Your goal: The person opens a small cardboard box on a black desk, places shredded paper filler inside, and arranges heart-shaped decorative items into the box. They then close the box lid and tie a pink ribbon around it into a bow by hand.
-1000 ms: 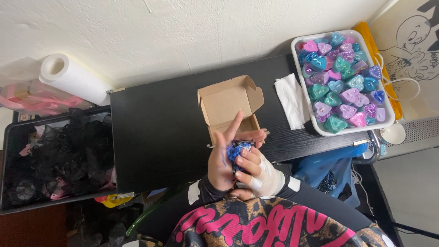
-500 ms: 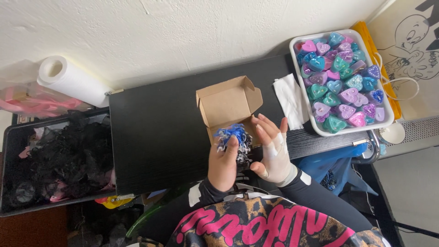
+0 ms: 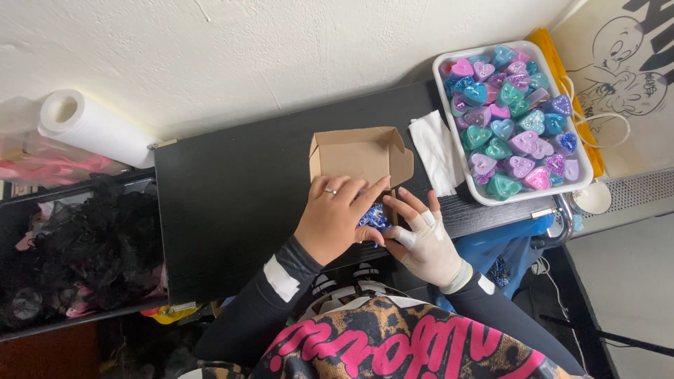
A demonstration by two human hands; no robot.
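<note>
A small open cardboard box (image 3: 354,151) lies on the black table (image 3: 232,210). My left hand (image 3: 335,217), bare with a ring, presses down on a blue sparkly wrapped item (image 3: 373,217) at the box's near end. My right hand (image 3: 421,242), in a pale glove, touches the same item from the right with its fingertips. Most of the item is hidden under my left fingers.
A white tray (image 3: 579,179) full of several heart-shaped pieces in pink, purple, teal and blue stands at the right. White tissue (image 3: 435,151) lies beside the box. A paper towel roll (image 3: 95,130) rests at far left above a bin of black fluff (image 3: 77,253).
Both hands moved forward from my chest to the table, carrying the blue item down to the near end of the box, where they now press on it.
</note>
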